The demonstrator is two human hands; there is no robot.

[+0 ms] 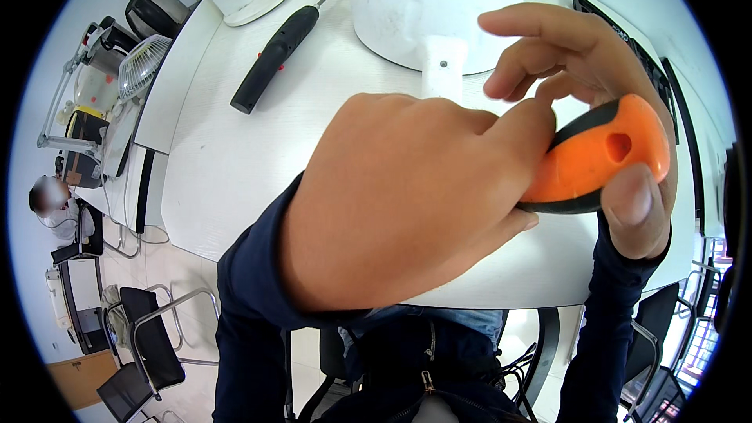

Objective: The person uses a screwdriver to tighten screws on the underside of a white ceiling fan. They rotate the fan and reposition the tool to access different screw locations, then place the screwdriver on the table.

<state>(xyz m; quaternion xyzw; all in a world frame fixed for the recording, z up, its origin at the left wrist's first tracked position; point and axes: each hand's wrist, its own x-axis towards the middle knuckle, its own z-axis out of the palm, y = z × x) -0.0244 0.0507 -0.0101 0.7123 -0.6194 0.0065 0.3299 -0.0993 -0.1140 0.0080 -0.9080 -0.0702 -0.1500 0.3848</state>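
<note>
In front of me at the right is a screwdriver [576, 164] with a thick orange and black handle that has a hole near its end. My left hand [415, 196] is closed round the handle's left end, its back towards me, and hides whatever part of the tool lies beyond. The handle's other end lies in my right hand [595, 55], with the thumb against it and the other fingers loosely curved and apart above it. Behind my hands, a white round housing [392, 19] with vent slots and a short neck rests on the white table [235, 164].
A black electric screwdriver [274, 63] lies on the table at the upper left, near a white round base with a stem [262, 0]. Further left are a wire-guarded heater [143, 65], boxes and a seated person [66, 211]. Chairs [153, 329] stand on the floor.
</note>
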